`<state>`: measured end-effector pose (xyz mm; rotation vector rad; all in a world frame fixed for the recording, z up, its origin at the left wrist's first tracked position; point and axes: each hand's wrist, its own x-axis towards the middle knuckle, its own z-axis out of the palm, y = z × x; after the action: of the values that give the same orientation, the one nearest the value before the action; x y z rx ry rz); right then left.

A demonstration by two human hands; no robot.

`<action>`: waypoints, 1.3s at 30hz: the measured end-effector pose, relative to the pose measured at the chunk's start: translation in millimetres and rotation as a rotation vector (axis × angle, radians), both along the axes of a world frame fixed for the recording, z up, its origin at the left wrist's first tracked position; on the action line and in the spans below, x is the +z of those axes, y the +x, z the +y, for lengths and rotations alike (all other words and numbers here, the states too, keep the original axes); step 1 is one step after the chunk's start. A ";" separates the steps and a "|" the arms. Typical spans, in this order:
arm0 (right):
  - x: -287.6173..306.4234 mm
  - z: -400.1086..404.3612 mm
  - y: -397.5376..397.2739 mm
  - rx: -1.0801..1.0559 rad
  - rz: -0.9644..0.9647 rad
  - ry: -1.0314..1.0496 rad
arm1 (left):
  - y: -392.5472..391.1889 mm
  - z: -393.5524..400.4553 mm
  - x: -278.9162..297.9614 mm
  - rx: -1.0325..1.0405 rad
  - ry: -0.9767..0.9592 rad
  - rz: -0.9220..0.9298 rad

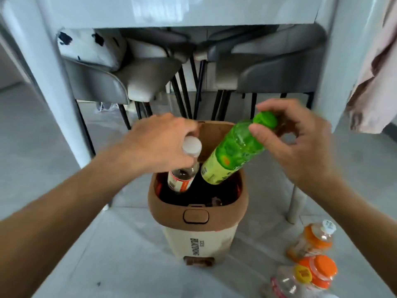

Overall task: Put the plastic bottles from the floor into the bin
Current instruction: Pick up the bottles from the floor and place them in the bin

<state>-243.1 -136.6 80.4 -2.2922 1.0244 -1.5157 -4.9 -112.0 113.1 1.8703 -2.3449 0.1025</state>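
Observation:
A cream bin with a brown rim (198,214) stands open on the floor in front of me. My left hand (159,145) grips the neck of a clear bottle with a white cap (182,175), whose base dips into the bin's left side. My right hand (294,143) pinches the green cap end of a green bottle (232,153), tilted with its base inside the bin's right side. On the floor at the lower right lie an orange bottle with a white cap (311,241), an orange-capped bottle (318,272) and a clear yellow-capped bottle (287,282).
A white table (193,11) spans the top, its legs at left (62,100) and right (330,82). Grey chairs (120,82) with thin black legs are tucked under it behind the bin. A beige cloth (373,78) hangs at the right edge.

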 end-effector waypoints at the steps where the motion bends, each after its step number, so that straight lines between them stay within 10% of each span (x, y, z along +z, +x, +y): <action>1: -10.8 -5.4 10.2 0.003 0.031 0.053 | 2.1 -2.9 -14.5 0.009 0.032 -0.044; 9: -92.6 -57.8 62.1 -0.047 0.471 0.428 | 18.1 -38.1 -106.8 0.031 0.215 -0.224; 17: -116.2 -80.2 79.5 -0.076 1.080 0.275 | 28.3 -57.8 -147.5 0.091 0.045 -0.432; 23: -113.3 -80.1 71.7 -0.137 1.098 0.200 | 14.4 -52.6 -142.5 0.055 0.116 -0.142; 31: -107.0 -28.4 -44.5 -0.163 0.528 0.157 | -106.6 -12.6 -100.8 -0.322 -0.107 0.246; 39: -154.4 5.2 -152.8 -0.501 0.867 0.649 | -205.4 28.3 -178.0 -0.737 0.431 -0.060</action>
<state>-395.9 -131.4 -74.0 -2.2367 2.0287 -0.0794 -210.3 -83.7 -64.9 0.9934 -3.1078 -0.4584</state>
